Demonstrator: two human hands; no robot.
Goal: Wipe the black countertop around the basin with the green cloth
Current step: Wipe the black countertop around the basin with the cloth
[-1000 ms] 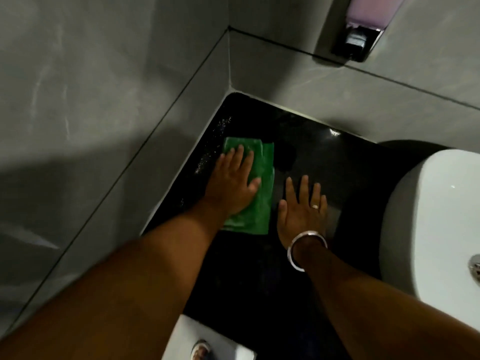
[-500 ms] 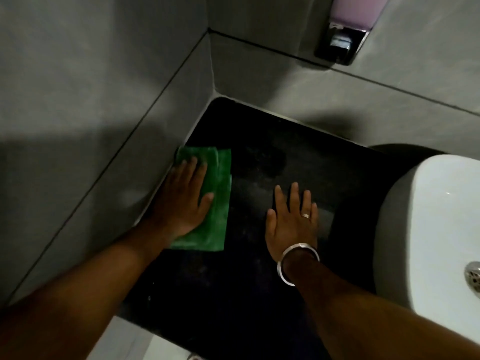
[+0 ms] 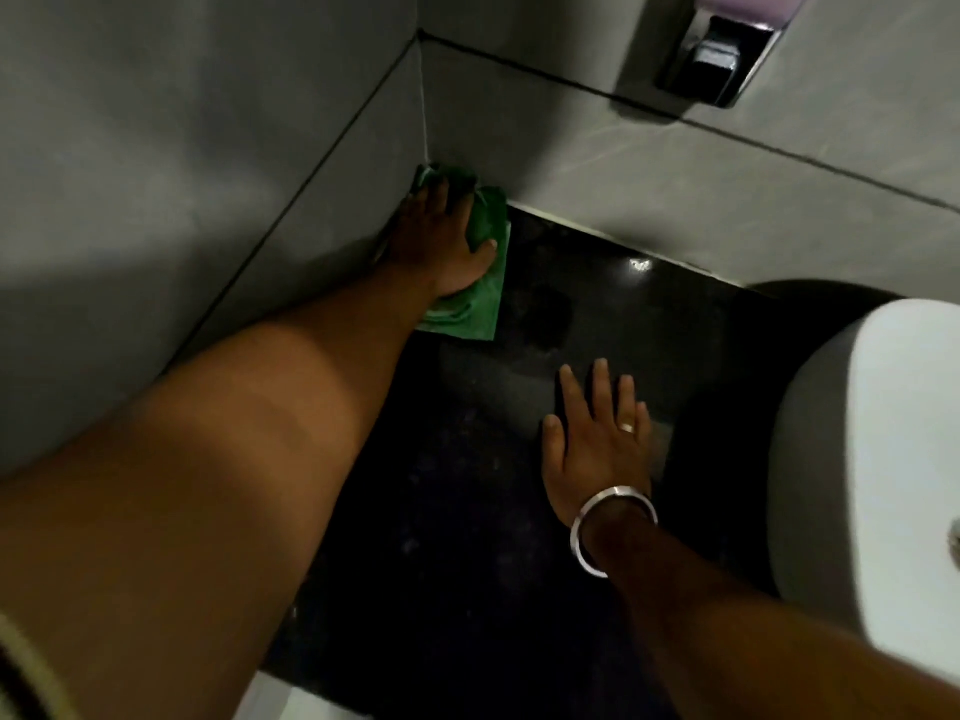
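Head view, only 1 cam. Left hand [image 3: 441, 241] lies flat, fingers spread, palm pressing down on the green cloth [image 3: 480, 298]; not gripping it, just pinning it to the surface. Cloth sits in the far-left corner of the black countertop [image 3: 467, 485], where the 2 grey walls [image 3: 208, 148] meet. Far end of the cloth is bunched against the corner; near end pokes out below the wrist, flat on the stone. Cloth's long axis runs near-to-far, roughly in line w/ the left forearm.

Key relation: cloth is directly under the left hand, so that hand does the work. Unwiped-looking black surface lies to the right & nearer, toward the basin [image 3: 883, 459]. Judgement: next stroke prob. pulls back out of the corner or sweeps right along the far wall.

In the way: right hand [image 3: 597, 439], flat & open on the counter, fingers together-ish, holding nothing, ring & a metal bangle [image 3: 613, 527] on it. It sits btw the cloth and the basin, well apart from the cloth. A rightward sweep would meet it unless it lifts.

Other: soap dispenser [image 3: 722, 49] on the far wall, up high, clear of the path. Small glare spot on the counter near the far wall. Scene dim; can't tell wet vs dry patches.
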